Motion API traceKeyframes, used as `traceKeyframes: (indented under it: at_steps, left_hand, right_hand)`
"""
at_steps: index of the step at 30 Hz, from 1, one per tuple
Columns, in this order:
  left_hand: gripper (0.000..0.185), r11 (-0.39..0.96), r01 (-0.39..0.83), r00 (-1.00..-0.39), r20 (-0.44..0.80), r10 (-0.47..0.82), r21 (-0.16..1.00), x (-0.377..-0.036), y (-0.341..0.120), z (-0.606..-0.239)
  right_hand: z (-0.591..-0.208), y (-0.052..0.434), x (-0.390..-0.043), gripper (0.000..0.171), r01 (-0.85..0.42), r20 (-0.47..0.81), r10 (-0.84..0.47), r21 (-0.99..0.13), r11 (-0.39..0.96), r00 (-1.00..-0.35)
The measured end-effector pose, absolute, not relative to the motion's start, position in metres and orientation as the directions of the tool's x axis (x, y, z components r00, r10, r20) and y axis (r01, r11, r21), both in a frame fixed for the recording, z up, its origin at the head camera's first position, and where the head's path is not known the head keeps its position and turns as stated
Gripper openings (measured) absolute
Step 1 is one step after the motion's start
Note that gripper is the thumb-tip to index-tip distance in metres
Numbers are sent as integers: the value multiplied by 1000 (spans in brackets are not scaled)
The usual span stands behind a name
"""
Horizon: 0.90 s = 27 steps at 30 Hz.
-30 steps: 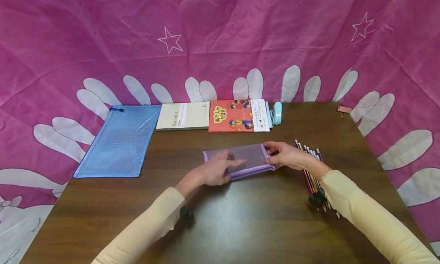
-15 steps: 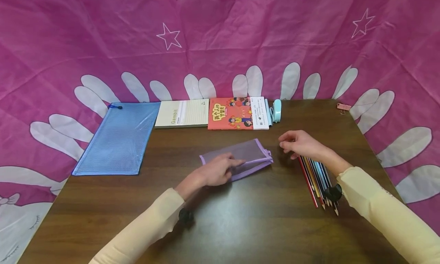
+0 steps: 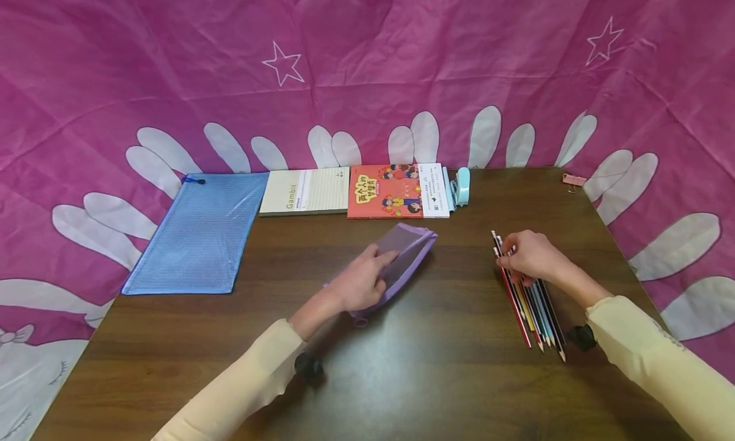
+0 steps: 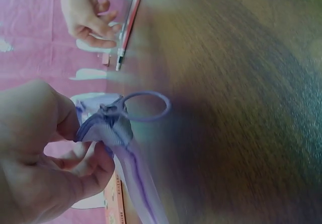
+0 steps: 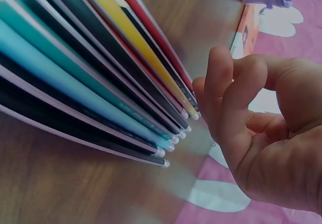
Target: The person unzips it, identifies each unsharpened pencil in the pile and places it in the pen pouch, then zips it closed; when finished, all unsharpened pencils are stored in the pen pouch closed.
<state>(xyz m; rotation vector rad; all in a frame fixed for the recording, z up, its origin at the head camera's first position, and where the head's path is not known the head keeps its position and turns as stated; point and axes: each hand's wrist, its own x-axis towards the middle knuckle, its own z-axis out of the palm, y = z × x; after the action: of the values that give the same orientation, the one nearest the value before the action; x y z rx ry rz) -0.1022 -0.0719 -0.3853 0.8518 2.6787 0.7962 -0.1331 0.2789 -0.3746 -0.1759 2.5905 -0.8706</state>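
My left hand [image 3: 353,284] pinches one end of a purple mesh zip pouch [image 3: 402,240], beside its ring-shaped zip pull [image 4: 146,105] in the left wrist view. The pouch slants, its far end pointing away to the right. On the table's right side lies a bundle of several pencils [image 3: 536,316], eraser ends away from me. Over those ends is my right hand [image 3: 534,256], fingers loosely bent. In the right wrist view, its fingertips come close to the red pencil [image 5: 151,27]; whether they touch it is unclear.
A blue mesh zip folder [image 3: 198,237] lies at the left. Along the back are a Gambit notebook [image 3: 307,192], a red-covered book [image 3: 385,192] and a mint-green object [image 3: 462,187], probably a stapler. A pink binder clip [image 3: 574,180] sits at the back right, before a pink curtain [image 3: 367,58].
My right hand has let go of the pouch's right end and moved right to the pencils. My left hand has turned the pouch so its far end points further away from me.
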Motion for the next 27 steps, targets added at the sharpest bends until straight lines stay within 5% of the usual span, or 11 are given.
traceKeyframes:
  at_steps: [18,27]
  left_hand:
    - [66,668,414,-828,-48,558,618,-98,-71,-386]
    - [68,674,408,-828,-61,557,615,-98,-70,-388]
  right_hand:
    - [-385,265,-126,40,73,-393,-180,-549,832,-902]
    - [-390,252,-127,37,-25,-348,-196,-439,898,-917]
